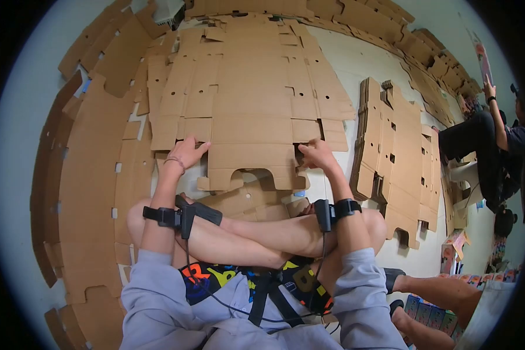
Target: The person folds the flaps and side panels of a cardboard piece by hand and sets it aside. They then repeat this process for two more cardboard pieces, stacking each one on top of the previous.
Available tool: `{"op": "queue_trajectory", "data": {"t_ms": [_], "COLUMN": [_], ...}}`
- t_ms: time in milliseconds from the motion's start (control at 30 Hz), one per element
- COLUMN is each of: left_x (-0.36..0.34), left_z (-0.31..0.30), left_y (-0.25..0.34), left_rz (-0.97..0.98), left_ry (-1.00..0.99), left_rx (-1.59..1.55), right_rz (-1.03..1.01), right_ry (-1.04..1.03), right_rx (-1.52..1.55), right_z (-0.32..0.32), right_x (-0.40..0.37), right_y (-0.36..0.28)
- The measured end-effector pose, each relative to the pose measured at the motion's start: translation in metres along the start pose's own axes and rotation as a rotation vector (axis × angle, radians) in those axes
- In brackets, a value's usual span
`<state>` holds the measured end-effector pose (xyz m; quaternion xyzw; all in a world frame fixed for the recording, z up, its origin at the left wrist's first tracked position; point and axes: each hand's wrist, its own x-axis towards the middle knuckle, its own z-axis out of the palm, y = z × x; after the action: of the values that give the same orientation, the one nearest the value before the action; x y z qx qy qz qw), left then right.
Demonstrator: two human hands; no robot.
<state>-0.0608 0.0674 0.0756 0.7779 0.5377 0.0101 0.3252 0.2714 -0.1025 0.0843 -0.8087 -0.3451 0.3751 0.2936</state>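
In front of my crossed legs lies a large flattened brown cardboard sheet [252,131], with slots, creases and a curved cut-out at its near edge. It rests on other sheets. My left hand [186,154] touches its left near flap, thumb spread away from the fingers beside a dark notch. At the matching notch on the right, my right hand [317,155] has its fingers curled on the cardboard edge; some fingertips are hidden. Another cardboard piece [245,200] lies under the near edge, close to my shins.
A thick stack of flattened cardboard [394,154] stands to the right. Long cardboard sheets [93,192] line the left side. At the far right, a seated person [484,140] raises a long packet [482,61]. Another person's legs [434,297] extend near printed boxes [429,314].
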Motion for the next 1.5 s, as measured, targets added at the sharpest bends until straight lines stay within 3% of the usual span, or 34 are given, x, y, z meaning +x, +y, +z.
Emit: {"op": "queue_trajectory", "data": {"t_ms": [33, 267, 367, 467, 567, 667, 767, 867, 933, 1033, 1167, 1233, 1267, 1300, 1333, 1367, 1400, 1433, 1467, 1500], "left_x": [0.002, 0.014, 0.023, 0.032, 0.008, 0.005, 0.028, 0.033, 0.020, 0.006, -0.001, 0.003, 0.007, 0.009, -0.007, -0.005, -0.001, 0.006, 0.025, 0.020], "left_z": [0.006, 0.016, 0.023, 0.025, 0.009, 0.006, 0.030, 0.044, 0.027, 0.015, 0.004, -0.013, -0.019, -0.022, -0.045, -0.045, -0.038, -0.027, -0.011, -0.012], "left_y": [-0.001, -0.004, -0.008, -0.019, 0.013, 0.023, 0.003, -0.010, -0.001, 0.006, 0.005, -0.003, -0.013, -0.017, 0.007, 0.005, -0.001, -0.010, -0.023, -0.015], "left_rz": [-0.011, -0.074, -0.098, -0.124, -0.063, 0.061, 0.406, 0.756, 0.748, 0.706, 0.704, 0.637, 0.589, 0.533, 0.131, 0.155, 0.178, 0.197, 0.405, 0.471], "left_ry": [0.107, 0.171, 0.394, 0.592, 0.577, 0.386, 0.089, 0.153, 0.044, -0.044, -0.058, -0.168, -0.220, -0.272, -0.463, -0.391, -0.320, -0.251, -0.306, -0.311], "left_rx": [0.140, -0.132, -0.209, -0.283, -0.192, -0.430, -0.315, 0.229, 0.382, 0.510, 0.524, 0.246, 0.017, -0.211, -0.345, -0.363, -0.383, -0.406, -0.531, -0.557], "right_rz": [0.013, 0.024, -0.025, -0.253, -0.379, -0.552, -0.663, -0.664, -0.612, -0.729, -0.773, -0.815, -0.924, -0.743, -0.560, -0.378, -0.602, -0.501, -0.398, -0.294], "right_ry": [0.030, 0.327, 0.447, 0.254, 0.333, 0.240, 0.140, 0.087, 0.104, 0.154, 0.042, -0.062, -0.076, -0.172, -0.264, -0.354, -0.246, -0.150, -0.054, 0.043], "right_rx": [0.090, 0.749, 0.874, 0.471, 0.265, 0.033, -0.243, -0.580, -0.802, -0.855, -0.796, -0.711, -0.431, -0.270, -0.109, 0.052, 0.191, 0.144, 0.096, 0.049], "right_z": [0.007, 0.020, 0.022, 0.023, 0.041, 0.045, 0.045, 0.043, 0.041, 0.037, 0.018, 0.008, 0.006, -0.001, -0.008, -0.011, -0.003, -0.001, -0.003, -0.003], "right_x": [0.004, 0.023, 0.031, 0.028, 0.016, 0.019, 0.020, 0.009, -0.001, 0.004, 0.008, 0.026, 0.039, 0.032, 0.018, 0.010, 0.014, 0.018, 0.022, 0.026], "right_y": [0.005, 0.017, 0.021, 0.013, 0.000, 0.007, 0.014, 0.010, 0.004, 0.016, 0.019, 0.032, 0.036, 0.025, 0.004, -0.011, -0.005, -0.001, 0.001, 0.005]}}
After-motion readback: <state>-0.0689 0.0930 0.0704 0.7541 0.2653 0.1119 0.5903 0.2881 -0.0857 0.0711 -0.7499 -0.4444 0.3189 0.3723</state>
